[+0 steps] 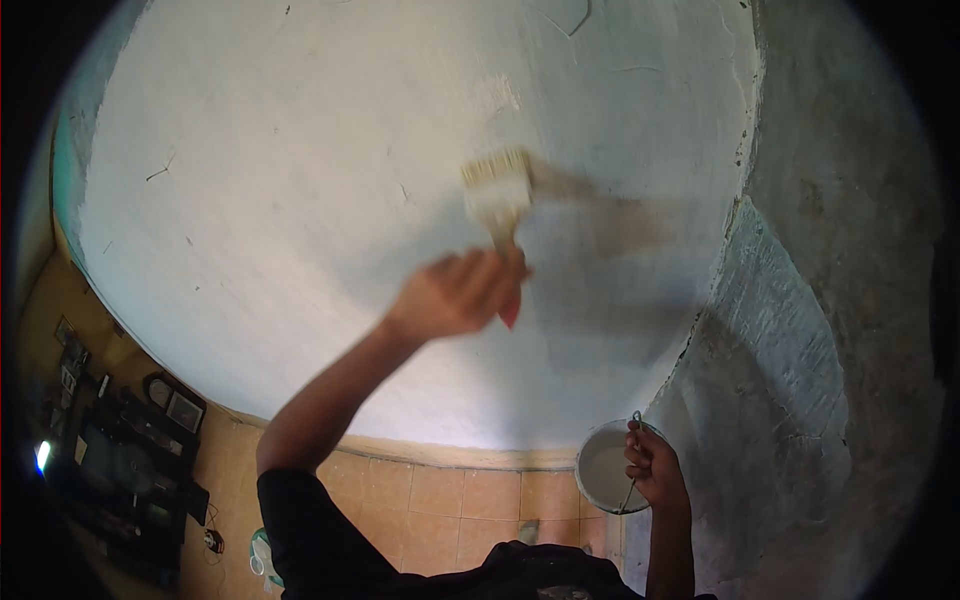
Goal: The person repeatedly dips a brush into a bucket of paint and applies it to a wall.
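Note:
My left hand (455, 292) is closed around the handle of a wide paintbrush (497, 195), raised in front of the pale wall (300, 200). The brush's light bristles point up at the wall, and the red end of its handle sticks out below my fingers. Slight motion blur softens the hand and brush. Low on the right, my right hand (655, 468) grips the thin wire handle of a bucket (592, 485). Pale liquid shows inside the bucket, which hangs beside my body.
A rough grey wall (850, 180) meets the pale one at a cracked corner on the right. Orange floor tiles (437, 490) run along the wall's foot. Dark furniture with electronics (130, 470) stands at the lower left, near a white-and-green container (262, 558) on the floor.

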Tool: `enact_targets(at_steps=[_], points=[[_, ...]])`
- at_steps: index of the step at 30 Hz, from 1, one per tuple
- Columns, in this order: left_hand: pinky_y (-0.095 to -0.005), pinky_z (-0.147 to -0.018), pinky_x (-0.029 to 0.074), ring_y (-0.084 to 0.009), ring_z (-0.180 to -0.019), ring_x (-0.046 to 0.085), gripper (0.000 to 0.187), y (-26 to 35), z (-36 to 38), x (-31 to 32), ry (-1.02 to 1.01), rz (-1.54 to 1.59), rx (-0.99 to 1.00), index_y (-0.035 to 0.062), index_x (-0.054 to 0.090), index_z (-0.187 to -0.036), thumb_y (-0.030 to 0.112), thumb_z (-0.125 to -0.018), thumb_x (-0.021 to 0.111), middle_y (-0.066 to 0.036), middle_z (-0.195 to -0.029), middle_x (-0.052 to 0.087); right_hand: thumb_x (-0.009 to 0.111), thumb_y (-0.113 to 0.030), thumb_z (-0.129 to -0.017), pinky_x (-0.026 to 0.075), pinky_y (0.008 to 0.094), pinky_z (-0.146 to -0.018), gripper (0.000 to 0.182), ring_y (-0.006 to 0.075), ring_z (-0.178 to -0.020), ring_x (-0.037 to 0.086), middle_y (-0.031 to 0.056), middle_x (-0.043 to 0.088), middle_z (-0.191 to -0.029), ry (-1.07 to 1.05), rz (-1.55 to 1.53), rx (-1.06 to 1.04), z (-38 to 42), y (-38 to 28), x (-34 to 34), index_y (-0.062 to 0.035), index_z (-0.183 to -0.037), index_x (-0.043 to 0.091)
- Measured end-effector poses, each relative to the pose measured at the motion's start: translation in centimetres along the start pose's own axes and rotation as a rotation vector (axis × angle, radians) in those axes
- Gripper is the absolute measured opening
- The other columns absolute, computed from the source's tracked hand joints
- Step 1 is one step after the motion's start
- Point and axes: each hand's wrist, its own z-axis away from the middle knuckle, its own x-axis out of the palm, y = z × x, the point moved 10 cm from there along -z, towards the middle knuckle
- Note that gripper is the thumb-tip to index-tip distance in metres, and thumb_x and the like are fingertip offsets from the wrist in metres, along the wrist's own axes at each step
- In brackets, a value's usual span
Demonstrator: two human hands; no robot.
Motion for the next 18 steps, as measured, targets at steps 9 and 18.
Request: enact_targets(at_steps=[9,18], points=[[-0.0268,-0.044,0.051,-0.0118,-0.06,0.062,0.017,3.7,0.3,1.8,-0.125,0.617,-0.148,0.0065,0.067,-0.092,0.017,-0.081,0.074,-0.003,-0.075,0.064,0.053,-0.015,-0.096,0.026,0.0188,-0.047,0.016,0.0028,-0.055,0.034,-0.0029,0.055,-0.081,-0.047,-0.003,0.029,-0.6,0.9,0.0,-0.0099,-0.111,0.054],[-0.0221,-0.047,0.045,-0.0062,-0.058,0.06,0.013,-18.4,-12.4,-5.0,0.07,0.388,-0.311,0.0057,0.07,-0.103,0.01,-0.092,0.064,-0.004,-0.094,0.073,0.054,-0.016,-0.095,0.027,0.019,-0.049,0.015,0.0024,-0.055,0.034,-0.0039,0.055,-0.082,-0.044,-0.008,0.074,-0.6,2.2,-0.4,-0.01,-0.108,0.056]])
